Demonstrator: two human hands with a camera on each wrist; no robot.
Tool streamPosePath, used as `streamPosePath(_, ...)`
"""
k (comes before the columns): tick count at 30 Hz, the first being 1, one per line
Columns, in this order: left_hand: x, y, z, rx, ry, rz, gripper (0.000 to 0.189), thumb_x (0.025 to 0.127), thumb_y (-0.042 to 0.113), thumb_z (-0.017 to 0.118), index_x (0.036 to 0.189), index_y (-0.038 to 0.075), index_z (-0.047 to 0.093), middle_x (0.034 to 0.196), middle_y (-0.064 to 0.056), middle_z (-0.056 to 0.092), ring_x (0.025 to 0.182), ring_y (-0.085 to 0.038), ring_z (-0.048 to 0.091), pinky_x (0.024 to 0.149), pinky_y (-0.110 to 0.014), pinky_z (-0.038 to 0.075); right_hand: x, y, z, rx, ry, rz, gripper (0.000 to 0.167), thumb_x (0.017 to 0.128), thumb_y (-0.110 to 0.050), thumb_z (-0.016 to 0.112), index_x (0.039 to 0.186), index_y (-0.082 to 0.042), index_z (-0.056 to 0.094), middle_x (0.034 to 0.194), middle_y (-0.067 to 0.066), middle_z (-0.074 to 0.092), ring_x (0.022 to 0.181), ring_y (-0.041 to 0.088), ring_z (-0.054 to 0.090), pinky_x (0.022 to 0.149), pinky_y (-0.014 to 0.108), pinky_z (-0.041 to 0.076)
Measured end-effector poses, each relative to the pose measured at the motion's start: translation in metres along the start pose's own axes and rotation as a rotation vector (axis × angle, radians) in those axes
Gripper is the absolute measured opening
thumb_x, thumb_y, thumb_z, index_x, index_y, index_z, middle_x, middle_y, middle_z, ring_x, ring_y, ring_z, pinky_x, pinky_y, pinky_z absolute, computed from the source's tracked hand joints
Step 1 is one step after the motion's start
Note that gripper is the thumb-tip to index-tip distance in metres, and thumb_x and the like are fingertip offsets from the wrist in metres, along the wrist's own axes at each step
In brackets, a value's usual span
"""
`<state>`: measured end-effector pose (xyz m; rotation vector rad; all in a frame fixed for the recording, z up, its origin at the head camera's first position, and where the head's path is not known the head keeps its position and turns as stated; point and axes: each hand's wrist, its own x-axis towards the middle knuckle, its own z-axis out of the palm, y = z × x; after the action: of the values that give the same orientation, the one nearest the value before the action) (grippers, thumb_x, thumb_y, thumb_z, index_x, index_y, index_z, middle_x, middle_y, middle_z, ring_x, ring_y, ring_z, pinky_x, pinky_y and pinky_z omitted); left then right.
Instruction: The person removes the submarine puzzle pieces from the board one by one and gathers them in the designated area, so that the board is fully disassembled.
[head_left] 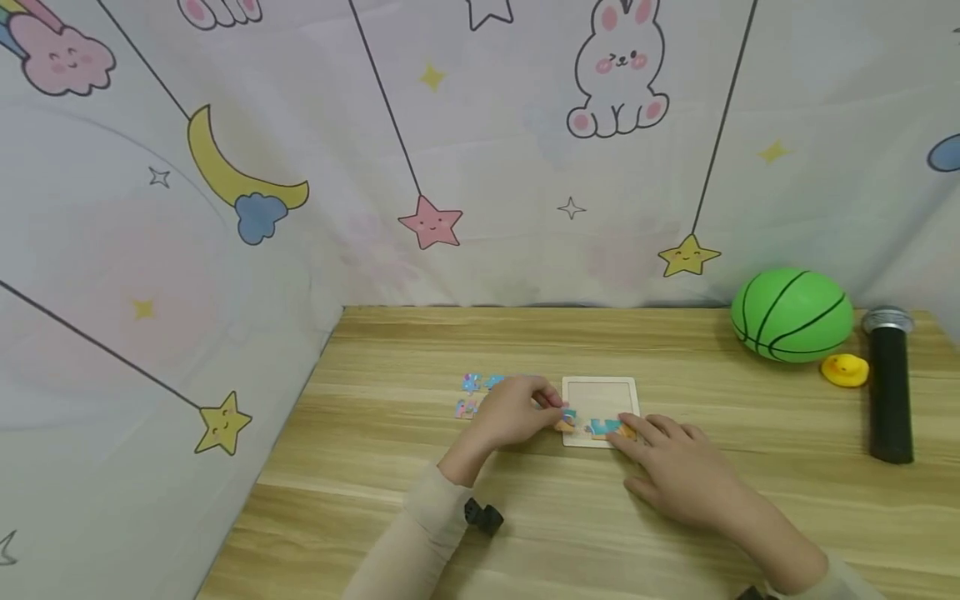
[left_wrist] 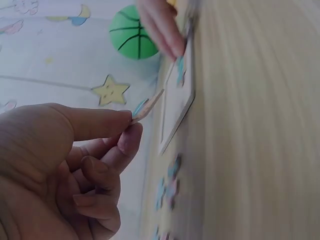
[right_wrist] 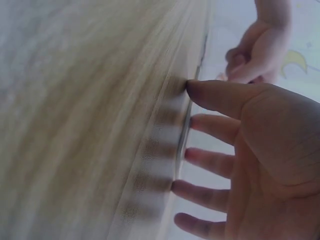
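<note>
My left hand (head_left: 517, 410) pinches a small jigsaw piece (left_wrist: 145, 107) between thumb and forefinger, tilted over the left side of a shallow wooden puzzle tray (head_left: 600, 380). In the left wrist view the other fingers of that hand curl loosely. Blue and orange jigsaw pieces (head_left: 598, 429) lie along the near edge inside the tray. Spread over the tray's lower right corner is my right hand (head_left: 678, 467), its fingertips on the pieces and partly covering them. In the right wrist view its fingers (right_wrist: 212, 162) are extended and apart, with the thumb down near the tabletop.
Several loose jigsaw pieces (head_left: 471, 382) lie left of the tray, partly behind my left hand. At the right back are a green ball (head_left: 793, 315), a yellow rubber duck (head_left: 845, 370) and a black microphone (head_left: 889, 392). A printed cloth (head_left: 510, 275) hangs along the table's back edge.
</note>
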<state>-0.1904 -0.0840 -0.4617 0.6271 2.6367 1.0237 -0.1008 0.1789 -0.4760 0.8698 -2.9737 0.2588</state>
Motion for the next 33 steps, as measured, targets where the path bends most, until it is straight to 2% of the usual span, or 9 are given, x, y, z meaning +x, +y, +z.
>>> streamPosePath(2,-0.007,-0.008,-0.010,-0.026,0.010,-0.021,0.005,0.096,0.026,0.075,0.091,0.023,0.073,0.087,0.013,0.068,0.078,-0.008,0.061,0.069,-0.034,0.051,0.000,-0.001,-0.001,0.003,-0.003,0.001,0.056,0.093,-0.039,0.076,0.143,-0.016,0.064,0.148,0.013,0.055,0.131,0.041,0.051,0.097,0.065,0.045)
streamPosePath(3,-0.011,-0.012,-0.015,-0.033,0.017,-0.025,0.005,0.095,0.026,0.075,0.092,0.023,0.074,0.087,0.012,0.068,0.076,-0.009,0.061,0.079,-0.039,0.054,0.000,-0.001,-0.001,0.004,-0.004,0.003,0.056,0.093,-0.038,0.076,0.143,-0.016,0.064,0.148,0.013,0.055,0.131,0.041,0.051,0.097,0.065,0.045)
streamPosePath(6,-0.026,-0.028,-0.031,-0.038,0.038,-0.027,0.004,0.095,0.023,0.074,0.092,0.021,0.075,0.087,0.010,0.069,0.071,-0.013,0.061,0.077,-0.046,0.054,0.001,-0.002,-0.001,0.003,-0.002,-0.002,0.056,0.092,-0.038,0.077,0.142,-0.016,0.064,0.148,0.013,0.056,0.131,0.041,0.052,0.096,0.065,0.045)
streamPosePath(9,-0.040,-0.045,-0.046,-0.033,0.058,-0.032,0.004,0.095,0.020,0.075,0.092,0.018,0.076,0.086,0.008,0.069,0.073,-0.016,0.061,0.075,-0.042,0.054,0.001,-0.003,0.000,0.002,0.001,-0.003,0.056,0.092,-0.038,0.077,0.142,-0.016,0.064,0.148,0.013,0.056,0.131,0.040,0.052,0.096,0.065,0.045)
streamPosePath(10,-0.045,-0.050,-0.050,-0.035,0.060,-0.042,0.004,0.095,0.019,0.075,0.092,0.017,0.076,0.086,0.008,0.069,0.075,-0.017,0.062,0.066,-0.038,0.051,0.000,-0.002,0.001,0.001,0.002,-0.003,0.056,0.092,-0.038,0.077,0.142,-0.016,0.064,0.148,0.013,0.056,0.131,0.040,0.052,0.096,0.064,0.045)
streamPosePath(15,-0.062,-0.071,-0.067,-0.048,0.065,-0.092,0.008,0.095,0.019,0.077,0.092,0.012,0.077,0.086,0.006,0.069,0.083,-0.018,0.063,0.070,-0.035,0.050,0.001,-0.002,0.004,0.006,-0.001,0.006,0.057,0.092,-0.039,0.077,0.143,-0.016,0.064,0.149,0.013,0.055,0.131,0.041,0.051,0.096,0.066,0.045)
streamPosePath(22,-0.070,-0.091,-0.075,-0.043,0.041,-0.148,0.010,0.094,0.018,0.079,0.093,0.008,0.077,0.085,0.005,0.069,0.081,-0.014,0.062,0.074,-0.036,0.051,0.000,0.000,0.003,0.009,0.001,0.012,0.058,0.092,-0.039,0.077,0.143,-0.017,0.064,0.150,0.013,0.054,0.132,0.041,0.051,0.096,0.067,0.044)
streamPosePath(27,-0.072,-0.096,-0.075,-0.042,0.016,-0.167,0.005,0.094,0.011,0.078,0.093,0.007,0.076,0.084,0.004,0.068,0.076,-0.016,0.060,0.072,-0.035,0.050,0.000,0.000,0.003,0.007,0.003,0.005,0.057,0.092,-0.040,0.076,0.143,-0.017,0.064,0.150,0.012,0.055,0.132,0.041,0.051,0.097,0.065,0.045)
streamPosePath(33,-0.073,-0.096,-0.074,0.001,0.034,-0.185,0.005,0.095,0.013,0.077,0.093,0.008,0.076,0.084,0.004,0.067,0.076,-0.016,0.060,0.072,-0.036,0.050,0.000,0.000,0.003,0.010,0.003,-0.002,0.057,0.092,-0.040,0.076,0.143,-0.017,0.064,0.150,0.012,0.055,0.132,0.040,0.051,0.097,0.065,0.044)
